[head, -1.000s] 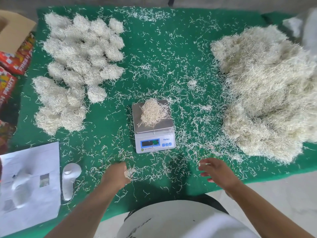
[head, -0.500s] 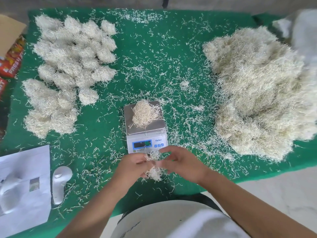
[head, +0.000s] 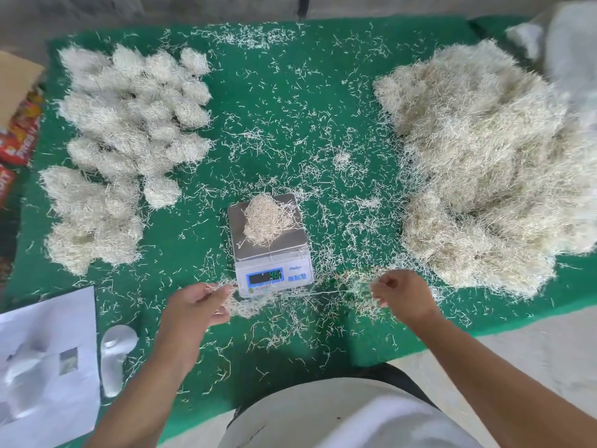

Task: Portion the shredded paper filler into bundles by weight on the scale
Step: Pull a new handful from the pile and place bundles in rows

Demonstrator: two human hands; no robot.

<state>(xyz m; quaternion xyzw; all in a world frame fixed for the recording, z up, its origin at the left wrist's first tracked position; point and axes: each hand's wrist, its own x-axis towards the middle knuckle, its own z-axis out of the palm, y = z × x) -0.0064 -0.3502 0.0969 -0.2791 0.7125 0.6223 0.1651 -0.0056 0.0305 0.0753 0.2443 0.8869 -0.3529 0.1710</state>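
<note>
At the near edge, the left hand [head: 193, 305] and right hand [head: 399, 294] are held apart, each grip pinching one end of a thin tuft of filler [head: 284, 297] stretched between them just in front of the scale [head: 273, 250]. To the near left lie a white sheet [head: 45, 367] and a white handheld device [head: 114, 354]. On the scale's pan sits a small bundle [head: 263, 219]. Loose strands litter the green bench [head: 290, 101]. Far left lie many finished bundles [head: 129, 124]; at right sits the big heap [head: 484, 163]. Boxes [head: 19, 124] sit off the left edge.
</note>
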